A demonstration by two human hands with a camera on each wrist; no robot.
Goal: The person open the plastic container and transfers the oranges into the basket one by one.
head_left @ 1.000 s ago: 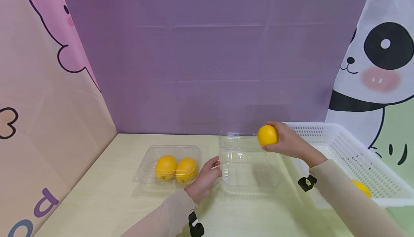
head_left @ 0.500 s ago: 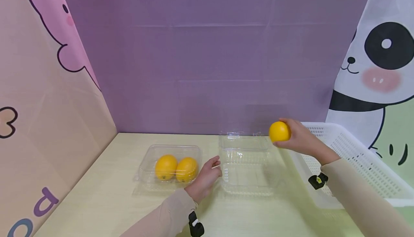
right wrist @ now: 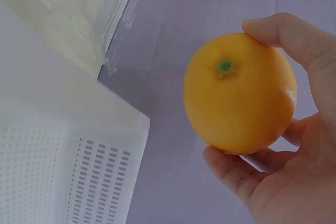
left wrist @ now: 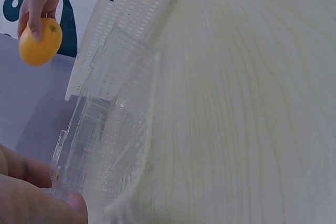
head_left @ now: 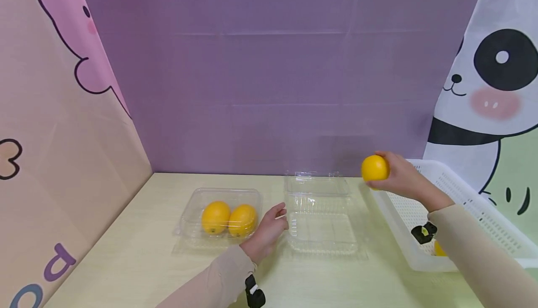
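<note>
My right hand grips an orange between thumb and fingers, raised beside the far left corner of a white basket. The right wrist view shows the same orange with its green star-shaped stem mark facing the camera. My left hand is at the left side of a clear plastic clamshell box, fingers loosely bent and fingertips right at its edge. That box stands open with no fruit in it, lid laid back. In the left wrist view the box reaches away from the left hand.
Left of the left hand, a shut clear box holds two oranges. Inside the basket another orange shows partly behind the right sleeve. A purple cloth hangs behind the pale wooden table.
My right hand has carried the orange to the right and slightly up, from over the back of the open box to the basket's far left corner. The left hand stays put.
</note>
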